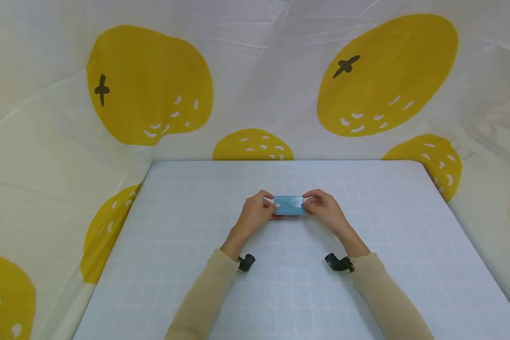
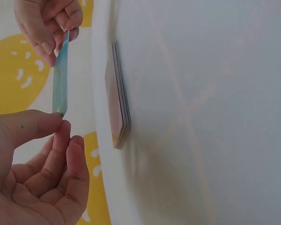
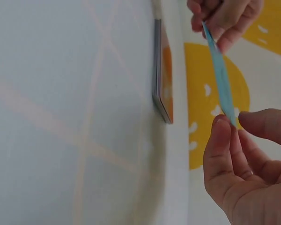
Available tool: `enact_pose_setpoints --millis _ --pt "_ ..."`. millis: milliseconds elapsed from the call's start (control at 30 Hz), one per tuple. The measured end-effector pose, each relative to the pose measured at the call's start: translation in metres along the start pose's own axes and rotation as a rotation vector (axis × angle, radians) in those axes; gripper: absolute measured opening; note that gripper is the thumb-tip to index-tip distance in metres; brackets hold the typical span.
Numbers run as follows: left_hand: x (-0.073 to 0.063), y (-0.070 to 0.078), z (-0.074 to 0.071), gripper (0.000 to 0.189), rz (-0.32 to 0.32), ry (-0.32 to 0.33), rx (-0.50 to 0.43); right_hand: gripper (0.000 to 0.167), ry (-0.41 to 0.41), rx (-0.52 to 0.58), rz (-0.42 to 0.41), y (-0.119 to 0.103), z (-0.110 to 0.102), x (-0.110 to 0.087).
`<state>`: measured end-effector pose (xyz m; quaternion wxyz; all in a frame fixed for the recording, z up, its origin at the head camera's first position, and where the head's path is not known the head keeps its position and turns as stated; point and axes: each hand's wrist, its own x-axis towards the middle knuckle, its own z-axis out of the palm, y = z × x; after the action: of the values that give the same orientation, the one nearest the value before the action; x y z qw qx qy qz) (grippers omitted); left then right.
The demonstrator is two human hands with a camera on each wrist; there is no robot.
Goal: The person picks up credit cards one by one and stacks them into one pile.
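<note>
A light blue plastic card [image 1: 289, 205], like a bank card, is held up above the table between both hands. My left hand [image 1: 257, 208] pinches its left end between thumb and fingertips. At the opposite end, my right hand [image 1: 325, 208] pinches it the same way. Seen edge-on in the left wrist view, the card [image 2: 61, 77] is raised clear of a small neat stack of cards [image 2: 118, 98] lying on the table. From the head view, the held card hides most of that stack, whose front edge [image 1: 283, 217] shows beneath it. An orange patch marks the stack's top [image 3: 166, 77] in the right wrist view.
The table [image 1: 195, 293] has a pale cloth with a faint grid. Behind it and at its sides hangs a white curtain [image 1: 255, 71] with large yellow fruit prints. Dark wrist-worn devices [image 1: 339, 263] stick out inward from both sleeves.
</note>
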<state>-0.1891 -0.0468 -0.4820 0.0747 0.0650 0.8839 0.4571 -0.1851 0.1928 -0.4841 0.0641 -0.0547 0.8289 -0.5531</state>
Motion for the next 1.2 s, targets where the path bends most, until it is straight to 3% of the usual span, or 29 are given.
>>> enact_pose_setpoints --millis 467,633,900,1200 --pt "0.001 -0.015 -0.002 0.017 0.056 0.076 0.046 0.028 -0.043 0.001 0.026 0.003 0.011 0.005" --pt "0.002 -0.018 -0.002 0.019 0.060 0.091 0.050 0.027 -0.062 -0.009 0.074 0.007 0.013 0.007" --pt "0.004 -0.023 0.001 0.025 -0.030 0.037 0.037 0.031 -0.091 0.003 0.132 0.011 0.015 0.010" --pt "0.005 -0.027 0.004 0.027 -0.038 0.002 0.049 0.033 -0.103 -0.008 0.177 0.016 0.016 0.014"
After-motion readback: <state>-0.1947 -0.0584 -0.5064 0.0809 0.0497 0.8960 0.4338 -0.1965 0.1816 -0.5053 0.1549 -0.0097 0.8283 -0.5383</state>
